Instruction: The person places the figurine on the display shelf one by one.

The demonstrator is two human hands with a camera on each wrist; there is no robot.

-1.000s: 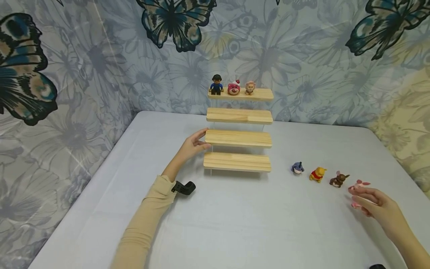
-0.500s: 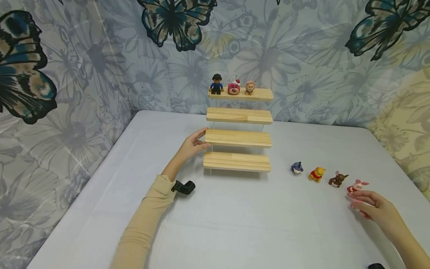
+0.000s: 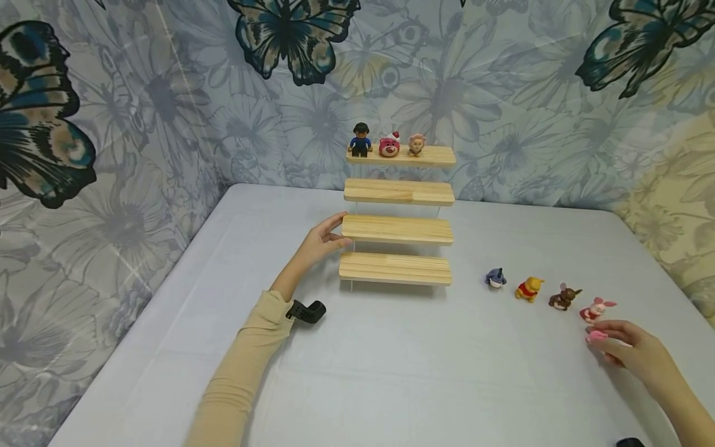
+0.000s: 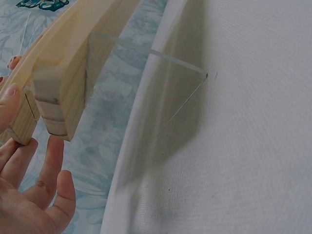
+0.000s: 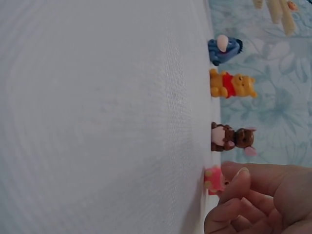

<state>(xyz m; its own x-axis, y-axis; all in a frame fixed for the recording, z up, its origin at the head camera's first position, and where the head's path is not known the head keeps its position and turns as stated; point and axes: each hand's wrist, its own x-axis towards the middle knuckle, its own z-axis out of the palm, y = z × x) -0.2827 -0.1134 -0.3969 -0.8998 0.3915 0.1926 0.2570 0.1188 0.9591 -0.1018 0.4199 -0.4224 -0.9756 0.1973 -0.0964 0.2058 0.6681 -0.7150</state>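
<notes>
At four o'clock, now leaving long-eared pink plastic figurine (image 3: 594, 310) standing free, pinching bright-pink plastic toy (image 3: 597, 336) with right hand (image 3: 635, 349); gripping tiered pale-wood shelf (image 3: 398, 228) with left hand (image 3: 319, 244).

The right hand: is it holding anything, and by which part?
The right hand pinches a small pink figure by its upper part; the exact contact is hidden.

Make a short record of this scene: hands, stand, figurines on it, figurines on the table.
Left hand: touching the left end of the third tier from the top
Right hand: pinching a pink figurine
Stand: four wooden tiers
Top tier: blue-topped figure, pink-red bear, peach-faced figurine
Table row: blue donkey, yellow bear, brown figurine, pink-eared figurine
</notes>
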